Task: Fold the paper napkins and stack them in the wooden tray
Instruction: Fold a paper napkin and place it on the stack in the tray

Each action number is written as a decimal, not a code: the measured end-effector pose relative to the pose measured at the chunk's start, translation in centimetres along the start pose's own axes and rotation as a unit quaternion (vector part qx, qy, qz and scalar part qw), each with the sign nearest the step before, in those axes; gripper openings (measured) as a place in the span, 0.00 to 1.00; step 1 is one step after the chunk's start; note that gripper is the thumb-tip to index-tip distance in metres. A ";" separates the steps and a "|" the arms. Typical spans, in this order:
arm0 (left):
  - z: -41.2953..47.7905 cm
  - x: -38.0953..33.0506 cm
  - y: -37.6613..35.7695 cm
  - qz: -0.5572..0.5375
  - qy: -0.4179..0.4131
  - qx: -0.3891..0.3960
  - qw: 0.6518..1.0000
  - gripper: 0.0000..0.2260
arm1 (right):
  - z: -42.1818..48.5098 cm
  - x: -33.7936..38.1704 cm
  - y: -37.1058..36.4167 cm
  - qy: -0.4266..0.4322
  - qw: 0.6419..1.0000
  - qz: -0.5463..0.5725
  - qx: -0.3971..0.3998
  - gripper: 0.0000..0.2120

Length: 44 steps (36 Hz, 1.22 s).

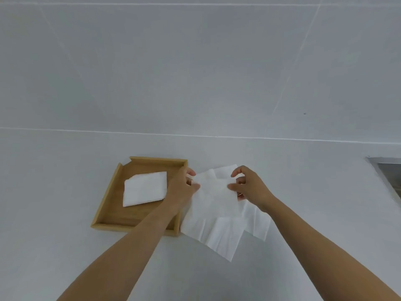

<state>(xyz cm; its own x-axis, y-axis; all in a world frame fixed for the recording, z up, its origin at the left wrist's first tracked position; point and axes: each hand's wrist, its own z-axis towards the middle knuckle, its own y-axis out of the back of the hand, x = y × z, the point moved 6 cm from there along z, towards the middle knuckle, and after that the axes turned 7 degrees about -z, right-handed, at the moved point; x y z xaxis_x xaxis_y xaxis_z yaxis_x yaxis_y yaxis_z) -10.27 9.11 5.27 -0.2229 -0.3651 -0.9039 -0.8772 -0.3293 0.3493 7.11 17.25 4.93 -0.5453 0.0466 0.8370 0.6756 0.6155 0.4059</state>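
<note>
A wooden tray (108, 210) lies on the white counter, left of centre. Inside it rests a folded white napkin stack (144, 189). Right of the tray, an unfolded white paper napkin (213, 211) is lifted at its far edge, its lower part hanging to the counter over other loose napkins (257, 223). My left hand (183, 187) pinches the napkin's upper left edge, over the tray's right rim. My right hand (247, 184) pinches its upper right edge.
A white tiled wall rises behind the counter. At the far right edge a metal sink rim (388, 170) is set into the counter.
</note>
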 end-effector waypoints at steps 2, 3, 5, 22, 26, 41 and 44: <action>0.2 0.6 2.6 0.006 -0.002 -0.031 1.000 0.09 | 1.0 1.5 -2.0 0.008 1.000 0.004 0.011 0.12; 0.3 1.0 3.8 0.007 0.001 -0.043 0.999 0.09 | 1.5 2.2 -3.1 0.012 1.000 0.007 0.015 0.13; 0.5 1.9 6.2 0.007 0.010 -0.068 0.998 0.09 | 2.5 3.6 -5.3 0.020 1.000 0.007 0.019 0.14; 4.6 10.7 16.9 0.064 0.068 -0.164 0.982 0.20 | 10.8 7.1 -18.6 0.015 0.991 -0.129 0.035 0.18; 5.6 12.3 17.0 0.083 0.076 -0.163 0.980 0.22 | 12.3 6.5 -20.0 0.012 0.986 -0.156 0.056 0.15; 7.3 13.9 16.5 0.178 0.088 -0.146 0.969 0.18 | 13.3 4.9 -20.9 0.036 0.967 -0.243 0.059 0.11; 7.1 13.0 16.5 0.212 0.083 -0.147 0.963 0.19 | 12.9 5.1 -20.1 0.041 0.966 -0.250 0.058 0.12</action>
<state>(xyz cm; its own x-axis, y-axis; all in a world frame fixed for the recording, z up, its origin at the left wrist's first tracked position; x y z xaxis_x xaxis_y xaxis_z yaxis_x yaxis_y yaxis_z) -30.62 5.13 -2.48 -0.4421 -0.6463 -0.6219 -0.5590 -0.3438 0.7546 -15.64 15.21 -3.71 -0.7448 -0.3375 0.5757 0.2761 0.6295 0.7263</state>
